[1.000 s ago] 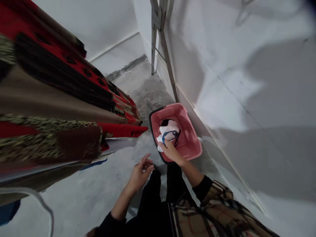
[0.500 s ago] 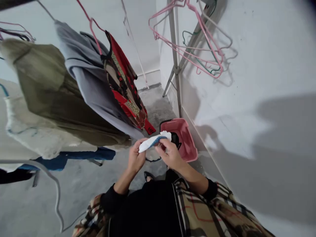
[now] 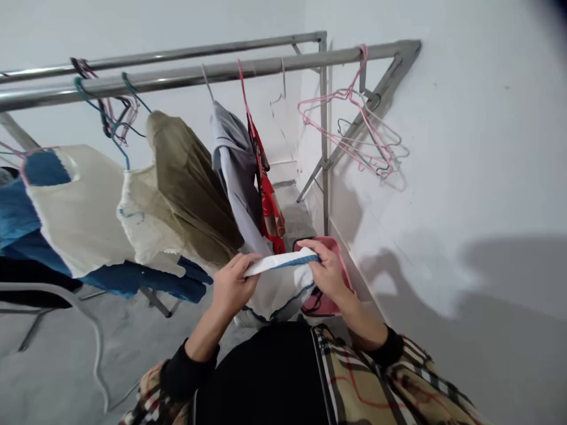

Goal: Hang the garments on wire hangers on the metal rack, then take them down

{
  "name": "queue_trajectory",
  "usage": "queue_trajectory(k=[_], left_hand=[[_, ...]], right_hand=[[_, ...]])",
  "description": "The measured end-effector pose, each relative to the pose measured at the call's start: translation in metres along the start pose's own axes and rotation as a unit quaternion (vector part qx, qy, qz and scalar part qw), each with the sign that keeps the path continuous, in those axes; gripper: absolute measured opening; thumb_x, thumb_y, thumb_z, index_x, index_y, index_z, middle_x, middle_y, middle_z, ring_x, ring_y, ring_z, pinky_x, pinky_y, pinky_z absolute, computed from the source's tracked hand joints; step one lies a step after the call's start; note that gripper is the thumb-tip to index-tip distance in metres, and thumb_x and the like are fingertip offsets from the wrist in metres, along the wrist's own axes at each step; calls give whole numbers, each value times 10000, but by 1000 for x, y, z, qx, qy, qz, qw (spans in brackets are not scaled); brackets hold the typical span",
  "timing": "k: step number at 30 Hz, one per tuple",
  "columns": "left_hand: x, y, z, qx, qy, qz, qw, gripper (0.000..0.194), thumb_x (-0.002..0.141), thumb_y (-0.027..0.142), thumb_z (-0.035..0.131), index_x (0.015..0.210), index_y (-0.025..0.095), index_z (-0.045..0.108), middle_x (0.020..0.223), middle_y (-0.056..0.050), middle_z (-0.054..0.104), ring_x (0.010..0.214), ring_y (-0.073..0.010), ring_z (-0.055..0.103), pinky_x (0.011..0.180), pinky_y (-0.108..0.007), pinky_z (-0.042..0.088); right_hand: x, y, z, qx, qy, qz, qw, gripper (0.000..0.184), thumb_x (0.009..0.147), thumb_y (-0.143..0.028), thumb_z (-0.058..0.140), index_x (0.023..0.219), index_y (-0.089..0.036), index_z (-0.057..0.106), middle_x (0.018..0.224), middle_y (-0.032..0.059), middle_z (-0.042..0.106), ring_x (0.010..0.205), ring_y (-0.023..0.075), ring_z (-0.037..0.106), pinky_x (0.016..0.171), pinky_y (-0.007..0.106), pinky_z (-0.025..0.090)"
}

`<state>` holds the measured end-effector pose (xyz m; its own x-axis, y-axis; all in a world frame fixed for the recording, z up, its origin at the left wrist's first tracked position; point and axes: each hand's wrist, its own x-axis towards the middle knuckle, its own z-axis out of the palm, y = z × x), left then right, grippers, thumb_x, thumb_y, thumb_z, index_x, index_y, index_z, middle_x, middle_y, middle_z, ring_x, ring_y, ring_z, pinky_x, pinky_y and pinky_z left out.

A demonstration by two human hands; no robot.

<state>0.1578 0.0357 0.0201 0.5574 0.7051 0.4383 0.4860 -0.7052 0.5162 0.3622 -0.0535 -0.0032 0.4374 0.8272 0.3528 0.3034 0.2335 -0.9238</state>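
Observation:
Between my two hands a white garment with blue trim (image 3: 283, 289) is stretched by its upper edge, its body hanging down in front of me. My left hand (image 3: 234, 282) is closed on the left end of that edge. On the other end, my right hand (image 3: 326, 268) pinches the cloth near the blue strip. What kind of garment it is, I cannot make out. Just behind my right hand stands a pink basket (image 3: 348, 277), partly hidden by the hand and cloth, with something dark in it.
A metal clothes rack (image 3: 186, 77) runs across the view. On it hang a grey garment (image 3: 237, 171), a red patterned garment (image 3: 269, 206), an olive garment (image 3: 186, 183) and white tops (image 3: 84, 218). Pink hangers (image 3: 349, 130) hang at its right end, near the white wall (image 3: 478, 147).
My hands have moved apart, pulling the bunched white garment into a stretched edge with its body hanging below. The view has tilted up, bringing the rack's bars into sight.

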Motion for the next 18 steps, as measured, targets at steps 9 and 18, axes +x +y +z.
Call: queue_trajectory(k=[9, 18], left_hand=[[-12, -34, -21, -66, 39, -136, 988, 175, 769, 208, 574, 923, 196, 655, 906, -49, 680, 777, -182, 632, 666, -264, 485], [-9, -17, -57, -469, -80, -296, 828, 347, 714, 468, 682, 860, 156, 639, 665, -13, 623, 525, -99, 495, 489, -206, 369]], right_hand=[[31, -54, -11, -89, -104, -57, 989, 264, 807, -155, 512, 968, -214, 712, 822, 11, 724, 692, 140, 645, 653, 254, 490], [73, -65, -14, -140, -174, -153, 963, 207, 832, -334, 614, 982, -239, 720, 790, 19, 685, 678, 142, 623, 565, 247, 498]])
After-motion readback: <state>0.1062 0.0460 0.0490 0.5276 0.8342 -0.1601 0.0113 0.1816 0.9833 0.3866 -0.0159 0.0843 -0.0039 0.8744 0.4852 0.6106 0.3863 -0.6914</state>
